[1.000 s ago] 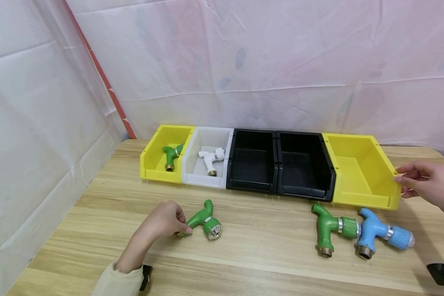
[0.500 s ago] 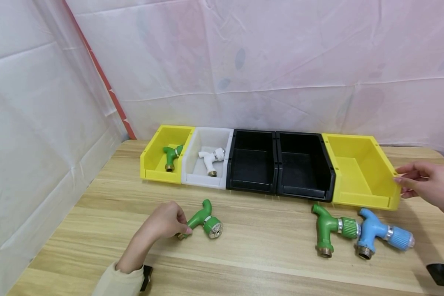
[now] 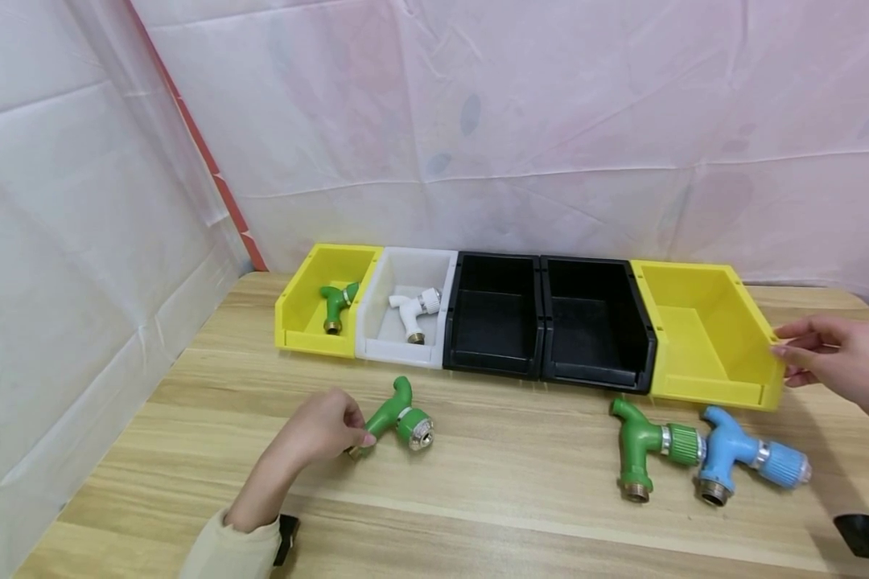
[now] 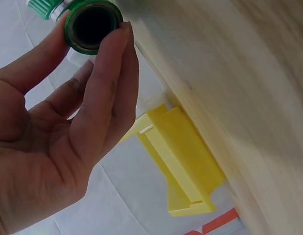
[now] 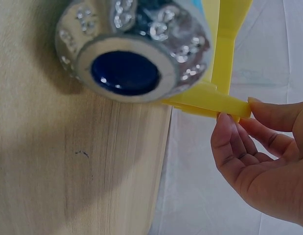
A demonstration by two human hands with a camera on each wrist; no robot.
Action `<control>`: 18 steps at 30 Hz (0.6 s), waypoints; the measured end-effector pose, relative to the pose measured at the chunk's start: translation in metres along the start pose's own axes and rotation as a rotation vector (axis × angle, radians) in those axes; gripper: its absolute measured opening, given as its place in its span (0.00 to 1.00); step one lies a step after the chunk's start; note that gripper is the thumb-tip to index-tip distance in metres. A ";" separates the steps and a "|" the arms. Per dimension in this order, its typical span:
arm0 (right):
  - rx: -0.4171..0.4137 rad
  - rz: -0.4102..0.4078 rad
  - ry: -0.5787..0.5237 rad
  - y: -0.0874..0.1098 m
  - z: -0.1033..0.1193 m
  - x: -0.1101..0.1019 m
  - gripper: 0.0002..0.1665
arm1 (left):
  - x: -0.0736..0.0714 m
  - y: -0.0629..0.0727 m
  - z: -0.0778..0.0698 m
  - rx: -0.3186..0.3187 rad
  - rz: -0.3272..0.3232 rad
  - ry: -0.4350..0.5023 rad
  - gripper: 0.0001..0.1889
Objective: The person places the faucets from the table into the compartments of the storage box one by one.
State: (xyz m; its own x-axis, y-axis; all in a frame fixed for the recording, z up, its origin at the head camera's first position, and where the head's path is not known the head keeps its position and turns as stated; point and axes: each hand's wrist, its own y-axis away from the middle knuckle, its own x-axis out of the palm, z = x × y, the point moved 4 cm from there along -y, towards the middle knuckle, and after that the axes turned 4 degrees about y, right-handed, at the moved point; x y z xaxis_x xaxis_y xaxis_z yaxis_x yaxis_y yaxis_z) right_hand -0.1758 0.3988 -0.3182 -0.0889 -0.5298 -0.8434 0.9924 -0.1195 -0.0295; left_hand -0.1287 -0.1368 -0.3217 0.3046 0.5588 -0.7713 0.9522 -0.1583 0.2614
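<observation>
Lower left of centre, the left hand (image 3: 323,426) pinches the green tap (image 3: 386,415) by its near end, long axis slanting up-right; at far right, the right hand (image 3: 846,360) pinches the yellow bin (image 3: 717,392).

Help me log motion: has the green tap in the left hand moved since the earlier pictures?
Yes: in the head view, the green tap in the left hand has shifted slightly towards the white bin; whether slid or lifted, I cannot tell.
</observation>
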 end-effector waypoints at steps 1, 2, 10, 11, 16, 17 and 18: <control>-0.002 -0.002 0.001 0.000 0.001 0.000 0.15 | -0.001 0.000 -0.001 0.001 -0.006 0.006 0.09; -0.004 -0.004 0.002 0.001 0.001 0.000 0.15 | -0.002 0.000 -0.001 0.002 -0.013 0.014 0.09; -0.021 0.000 -0.011 -0.003 -0.005 0.000 0.16 | -0.009 -0.003 -0.007 -0.005 -0.055 0.031 0.10; 0.000 -0.014 -0.011 -0.004 -0.007 0.001 0.14 | -0.010 -0.003 -0.008 -0.007 -0.059 0.030 0.10; 0.013 -0.013 -0.006 -0.005 -0.010 0.001 0.14 | -0.011 -0.005 -0.013 -0.003 -0.068 0.030 0.12; 0.018 -0.013 -0.003 -0.004 -0.009 0.001 0.14 | -0.011 -0.006 -0.014 -0.003 -0.069 0.031 0.12; -0.003 -0.001 0.001 -0.003 -0.007 0.001 0.16 | -0.012 -0.007 -0.015 -0.002 -0.071 0.032 0.12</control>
State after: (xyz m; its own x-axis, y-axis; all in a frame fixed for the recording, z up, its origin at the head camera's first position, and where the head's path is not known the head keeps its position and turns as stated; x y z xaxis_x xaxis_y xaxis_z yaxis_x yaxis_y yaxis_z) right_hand -0.1783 0.4048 -0.3231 -0.0898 -0.5292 -0.8437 0.9925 -0.1177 -0.0318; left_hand -0.1390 -0.1301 -0.3059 0.2355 0.5939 -0.7693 0.9712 -0.1156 0.2082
